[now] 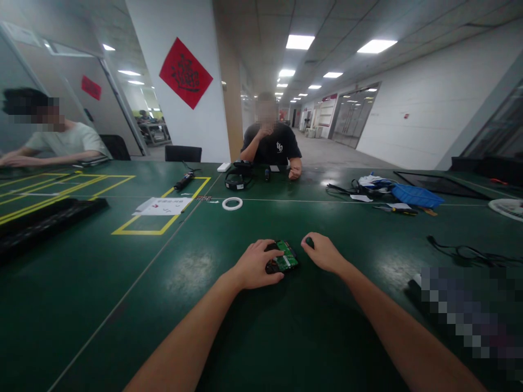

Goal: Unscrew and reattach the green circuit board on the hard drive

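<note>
A small hard drive, its green circuit board facing up in a dark casing, lies on the green table in front of me. My left hand grips it from the left, with fingers across its top and the thumb stretched along the near side. Just right of the drive, apart from it, my right hand is closed with the thumb and finger curled together. A dark rounded shape shows between them, too small to name for certain.
A white ring and papers lie beyond my left hand. Further right are a blue basket, tools and black cables. A black headset sits before a seated person; another person sits at the far left.
</note>
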A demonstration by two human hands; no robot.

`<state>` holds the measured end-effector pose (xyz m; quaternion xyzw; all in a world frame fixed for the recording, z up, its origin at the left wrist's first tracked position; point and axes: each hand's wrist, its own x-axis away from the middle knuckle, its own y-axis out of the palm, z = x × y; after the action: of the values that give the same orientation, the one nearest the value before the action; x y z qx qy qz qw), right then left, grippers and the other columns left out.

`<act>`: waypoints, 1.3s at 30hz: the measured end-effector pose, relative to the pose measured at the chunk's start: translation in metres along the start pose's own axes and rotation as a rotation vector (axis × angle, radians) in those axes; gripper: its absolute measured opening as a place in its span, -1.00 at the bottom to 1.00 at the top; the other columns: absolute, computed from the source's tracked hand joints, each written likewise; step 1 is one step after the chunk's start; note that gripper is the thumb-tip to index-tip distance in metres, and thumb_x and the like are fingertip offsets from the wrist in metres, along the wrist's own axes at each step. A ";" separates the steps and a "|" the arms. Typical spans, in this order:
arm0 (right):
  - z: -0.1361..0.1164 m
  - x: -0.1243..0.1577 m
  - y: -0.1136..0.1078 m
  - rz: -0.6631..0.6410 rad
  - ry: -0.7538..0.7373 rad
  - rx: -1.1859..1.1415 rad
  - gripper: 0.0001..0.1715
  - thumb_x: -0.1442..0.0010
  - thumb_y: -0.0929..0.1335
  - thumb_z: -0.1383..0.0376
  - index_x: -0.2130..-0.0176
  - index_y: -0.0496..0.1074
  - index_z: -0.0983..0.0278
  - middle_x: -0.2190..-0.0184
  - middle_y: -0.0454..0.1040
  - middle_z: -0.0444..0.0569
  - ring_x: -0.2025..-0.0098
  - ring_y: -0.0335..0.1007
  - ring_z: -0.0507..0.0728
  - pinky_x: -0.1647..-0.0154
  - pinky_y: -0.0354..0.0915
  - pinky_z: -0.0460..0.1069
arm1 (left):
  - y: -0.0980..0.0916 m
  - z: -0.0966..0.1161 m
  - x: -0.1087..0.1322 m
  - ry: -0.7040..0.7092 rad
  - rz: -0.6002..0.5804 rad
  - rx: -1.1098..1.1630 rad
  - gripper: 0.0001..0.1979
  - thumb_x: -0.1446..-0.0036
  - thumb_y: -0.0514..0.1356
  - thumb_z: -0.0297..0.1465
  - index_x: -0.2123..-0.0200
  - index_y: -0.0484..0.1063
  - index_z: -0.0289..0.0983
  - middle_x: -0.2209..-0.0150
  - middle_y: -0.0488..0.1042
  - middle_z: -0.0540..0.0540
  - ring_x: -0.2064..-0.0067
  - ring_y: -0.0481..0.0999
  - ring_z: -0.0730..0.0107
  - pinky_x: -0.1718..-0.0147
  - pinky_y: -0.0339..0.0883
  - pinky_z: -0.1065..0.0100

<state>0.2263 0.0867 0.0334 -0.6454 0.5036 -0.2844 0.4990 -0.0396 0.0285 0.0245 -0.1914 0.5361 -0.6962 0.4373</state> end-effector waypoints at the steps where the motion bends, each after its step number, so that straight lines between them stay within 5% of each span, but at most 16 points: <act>1: -0.008 0.004 -0.001 -0.004 -0.085 -0.054 -0.73 -0.36 0.27 0.18 0.12 0.50 0.26 0.13 0.54 0.04 0.09 0.46 0.14 0.09 0.30 0.01 | 0.000 0.000 0.000 0.004 0.001 0.003 -0.33 -0.07 0.33 -0.02 -0.24 0.39 -0.04 -0.34 0.20 -0.17 -0.28 0.25 -0.13 -0.23 0.18 -0.08; 4: -0.027 0.012 0.002 -0.017 -0.180 -0.104 -0.76 -0.34 0.30 0.19 0.17 0.51 0.25 0.17 0.54 0.02 0.15 0.45 0.13 0.14 0.29 0.00 | 0.000 -0.002 0.000 0.020 0.014 0.003 -0.33 -0.07 0.33 -0.03 -0.24 0.39 -0.06 -0.33 0.21 -0.18 -0.28 0.25 -0.12 -0.23 0.18 -0.07; 14: -0.044 0.015 0.016 0.019 -0.144 0.004 -0.80 -0.32 0.31 0.23 0.25 0.50 0.25 0.22 0.51 0.04 0.22 0.43 0.12 0.19 0.26 -0.02 | 0.001 -0.003 0.000 0.034 0.031 0.019 -0.33 -0.04 0.35 -0.05 -0.22 0.41 -0.07 -0.32 0.23 -0.18 -0.27 0.27 -0.11 -0.23 0.19 -0.06; 26: -0.038 0.013 0.013 0.009 -0.109 -0.125 -0.77 -0.26 0.35 0.20 0.35 0.53 0.26 0.37 0.56 -0.04 0.34 0.41 0.08 0.33 0.19 -0.04 | 0.004 -0.002 0.000 0.019 0.041 0.000 -0.34 -0.05 0.35 -0.07 -0.22 0.42 -0.07 -0.32 0.22 -0.17 -0.27 0.28 -0.09 -0.23 0.20 -0.04; 39: -0.028 0.015 0.006 0.105 0.004 -0.381 -0.73 -0.16 0.42 0.08 0.26 0.55 0.23 0.29 0.57 -0.04 0.28 0.43 0.12 0.28 0.24 -0.02 | 0.010 -0.007 -0.002 0.026 0.046 0.025 -0.35 -0.04 0.36 -0.07 -0.20 0.44 -0.11 -0.31 0.22 -0.21 -0.28 0.26 -0.09 -0.23 0.21 -0.04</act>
<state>0.2049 0.0624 0.0351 -0.7005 0.5822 -0.1588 0.3811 -0.0399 0.0338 0.0132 -0.1644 0.5374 -0.6949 0.4486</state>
